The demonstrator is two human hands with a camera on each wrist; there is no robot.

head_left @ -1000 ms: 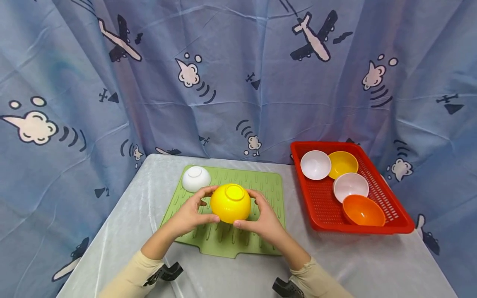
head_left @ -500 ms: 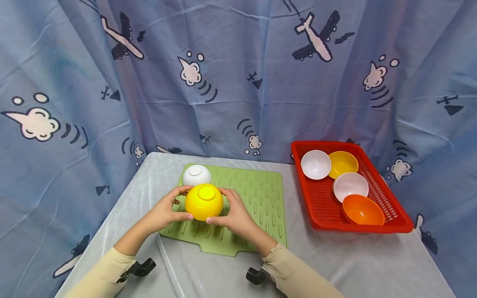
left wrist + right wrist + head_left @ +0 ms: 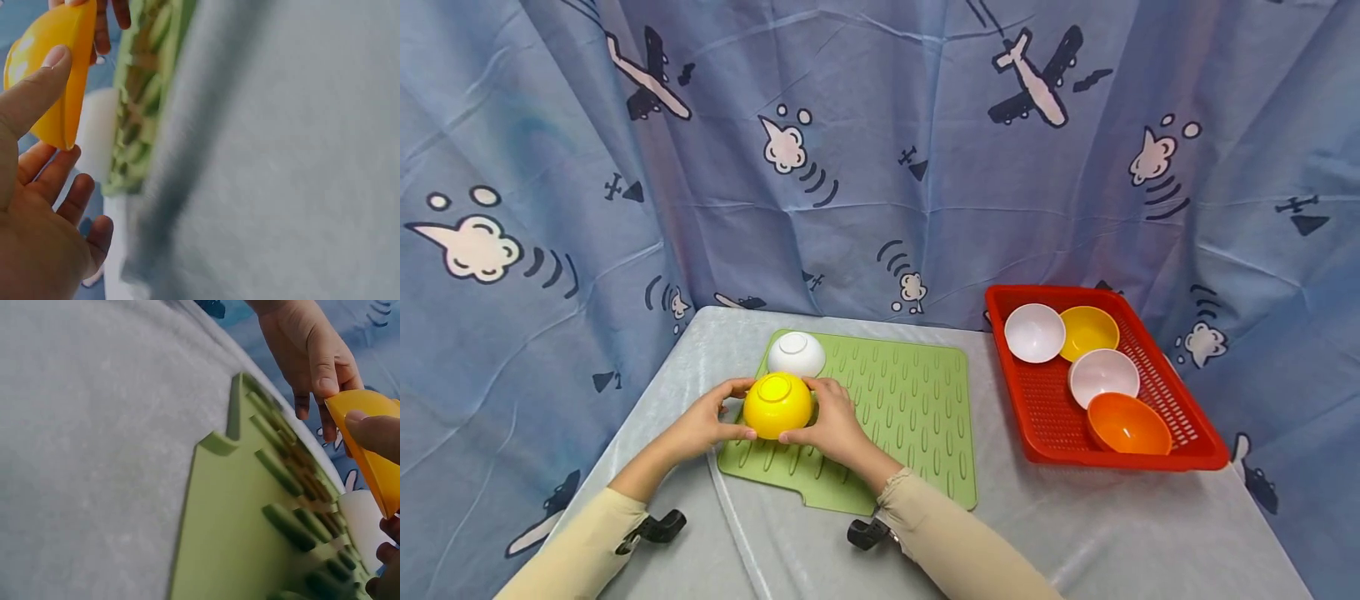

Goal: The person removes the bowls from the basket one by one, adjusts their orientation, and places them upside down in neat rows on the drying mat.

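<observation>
An upside-down yellow bowl point(image 3: 777, 407) is held between both hands, its round foot facing up. My left hand point(image 3: 702, 425) grips the bowl's left side, thumb on the near wall and fingers at the rim. On the opposite side my right hand point(image 3: 837, 425) pinches it the same way. In the left wrist view, a gap shows between the bowl's rim point(image 3: 70, 140) and the green ribbed mat point(image 3: 147, 106), so the bowl is above the mat's left part. Just behind it, an inverted white bowl point(image 3: 796, 353) sits at the mat's far left corner.
To the right stands a red plastic basket point(image 3: 1018, 408) with a white bowl point(image 3: 1034, 333), a yellow bowl point(image 3: 1090, 332), a pale pink bowl point(image 3: 1103, 379) and an orange bowl point(image 3: 1127, 425). A grey-white cloth covers the table point(image 3: 1045, 533); a blue patterned curtain point(image 3: 850, 250) hangs around it.
Both hands have carried the yellow bowl leftward, from over the mat's middle to its left part, in front of the white bowl. The basket and its bowls stay put.
</observation>
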